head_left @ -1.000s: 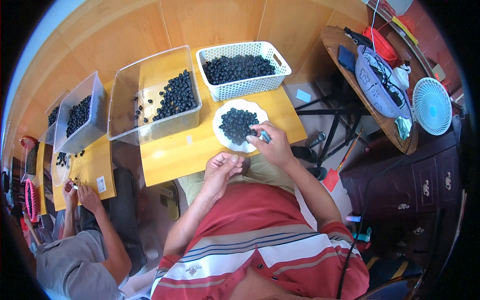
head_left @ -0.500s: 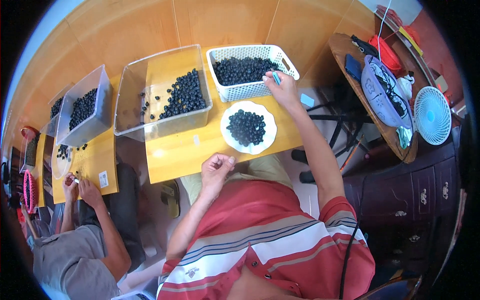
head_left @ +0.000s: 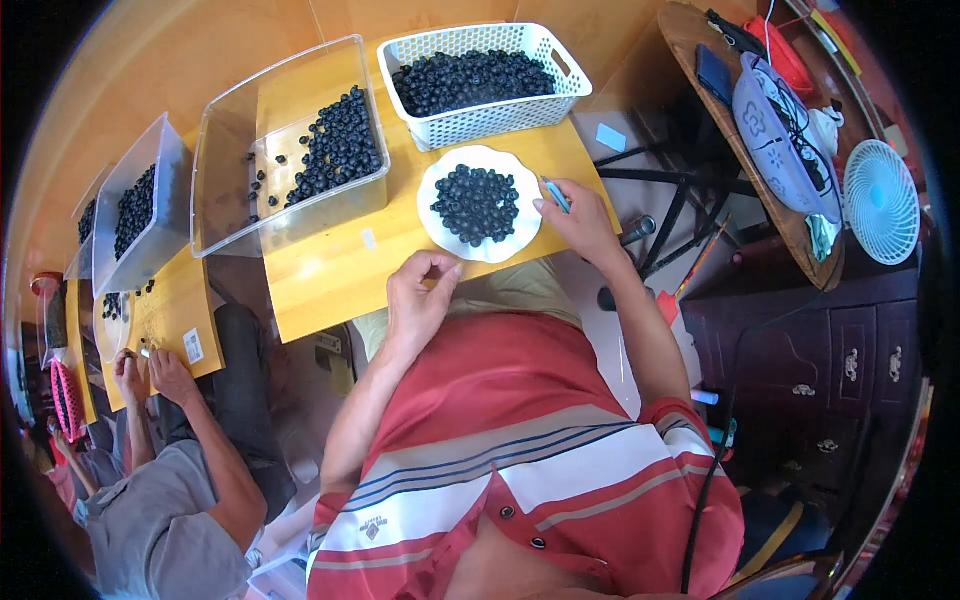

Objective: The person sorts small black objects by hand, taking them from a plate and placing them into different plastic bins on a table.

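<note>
There was the right hand [head_left: 580, 222], just at the right rim of the plate [head_left: 433, 215], its fingers closed around a short blue tool [head_left: 557, 195], the tool's tip pointing up and away; whether the thumb pinched anything besides, I couldn't tell. Over on the near left of the plate, the left hand [head_left: 420, 295] hung by the table's front edge, fingers curled in, thumb laid near the forefinger; whether they held anything was too small to see. The dark balls [head_left: 475, 205] sat heaped mid-plate, white showing all around them; the plate itself rested near the front edge of the yellow table [head_left: 310, 300]. Behind it stood the white basket [head_left: 490, 122], a deep layer of the same balls inside; to the left, the clear bin [head_left: 345, 205], its balls crowded to the right side, a few scattered leftward. Farther left, a co-worker [head_left: 165, 510] bent over another yellow table, both hands close together; away on the right, a lilac basin [head_left: 765, 145] stood on a brown tabletop, the pale fan [head_left: 880, 200] just beside it.
</note>
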Demonstrator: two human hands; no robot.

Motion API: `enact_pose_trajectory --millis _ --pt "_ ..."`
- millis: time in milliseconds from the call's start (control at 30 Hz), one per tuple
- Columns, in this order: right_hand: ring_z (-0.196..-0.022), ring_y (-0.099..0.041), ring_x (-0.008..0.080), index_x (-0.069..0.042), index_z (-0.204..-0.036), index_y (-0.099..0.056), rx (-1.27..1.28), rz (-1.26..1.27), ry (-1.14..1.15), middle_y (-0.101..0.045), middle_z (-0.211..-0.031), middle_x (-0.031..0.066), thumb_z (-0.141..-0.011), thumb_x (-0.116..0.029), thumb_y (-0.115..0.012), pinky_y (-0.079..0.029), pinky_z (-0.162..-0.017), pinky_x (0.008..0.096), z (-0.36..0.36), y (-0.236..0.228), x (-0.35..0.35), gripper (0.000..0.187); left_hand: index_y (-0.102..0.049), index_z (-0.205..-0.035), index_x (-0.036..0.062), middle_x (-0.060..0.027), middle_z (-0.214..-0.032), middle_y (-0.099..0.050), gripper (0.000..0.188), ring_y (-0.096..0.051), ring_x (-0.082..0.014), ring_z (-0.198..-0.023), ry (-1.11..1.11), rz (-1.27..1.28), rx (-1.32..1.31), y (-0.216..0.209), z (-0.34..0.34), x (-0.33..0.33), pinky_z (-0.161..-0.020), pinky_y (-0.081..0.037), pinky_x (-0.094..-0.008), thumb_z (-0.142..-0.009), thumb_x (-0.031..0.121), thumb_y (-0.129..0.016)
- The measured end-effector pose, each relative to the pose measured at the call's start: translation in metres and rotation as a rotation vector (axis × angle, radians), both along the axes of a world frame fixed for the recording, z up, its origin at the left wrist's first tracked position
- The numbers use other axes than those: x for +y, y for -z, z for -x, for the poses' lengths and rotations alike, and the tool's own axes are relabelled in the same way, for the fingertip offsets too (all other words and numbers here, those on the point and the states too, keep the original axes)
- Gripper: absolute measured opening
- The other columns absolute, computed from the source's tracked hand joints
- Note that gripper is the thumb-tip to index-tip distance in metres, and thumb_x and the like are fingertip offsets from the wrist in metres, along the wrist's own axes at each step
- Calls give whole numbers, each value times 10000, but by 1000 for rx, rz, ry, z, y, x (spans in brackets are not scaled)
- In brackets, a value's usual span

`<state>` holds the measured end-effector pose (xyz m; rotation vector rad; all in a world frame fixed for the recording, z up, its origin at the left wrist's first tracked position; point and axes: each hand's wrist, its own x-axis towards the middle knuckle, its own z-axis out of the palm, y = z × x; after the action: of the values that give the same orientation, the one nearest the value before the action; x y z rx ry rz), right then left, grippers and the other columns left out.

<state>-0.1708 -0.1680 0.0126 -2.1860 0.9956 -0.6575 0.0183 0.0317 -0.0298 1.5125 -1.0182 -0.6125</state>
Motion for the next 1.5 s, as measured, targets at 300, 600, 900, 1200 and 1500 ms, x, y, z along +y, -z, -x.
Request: enact_pose_trajectory --millis 300,600,900,1200,1500 --pt "-735 -638 330 27 -978 -635 12 -128 -3 -629 -788 193 -867 -244 -668 -476 -681 416 10 12 10 294 -642 -910 9 -137 -909 -672 143 -657 -299 -796 -70 -19 -371 -4 -11 -27 -720 -527 -373 -805 54 -728" --pt "-766 -634 327 27 -1016 -644 8 -178 -44 -627 -820 192 -880 -238 -656 -476 -704 401 15 21 11 298 -648 -950 30 -132 -903 -656 175 -639 -309 -788 -81 -54 -503 -12 -21 -56 -696 -517 -394 -804 81 -728" --pt "-782 -642 286 28 -1058 -648 8 -228 -33 -651 -847 168 -892 -210 -663 -482 -728 376 20 26 16 291 -670 -1009 48 -131 -935 -668 208 -653 -322 -864 -7 -143 -683 -18 -29 -74 -724 -535 -420 -814 109 -707" --pt "-857 -675 287 30 -1082 -658 -40 -240 -32 -685 -925 183 -899 -191 -667 -502 -770 367 20 30 17 286 -700 -1007 54 -118 -986 -661 210 -661 -321 -893 68 -257 -742 -32 -29 -81 -743 -540 -427 -812 130 -712" --pt "-873 -687 318 46 -1055 -653 -122 -281 -26 -684 -944 217 -890 -166 -672 -512 -771 379 22 31 17 269 -704 -992 51 -116 -950 -648 212 -670 -297 -801 89 -248 -670 -36 -29 -81 -709 -547 -385 -789 104 -739"
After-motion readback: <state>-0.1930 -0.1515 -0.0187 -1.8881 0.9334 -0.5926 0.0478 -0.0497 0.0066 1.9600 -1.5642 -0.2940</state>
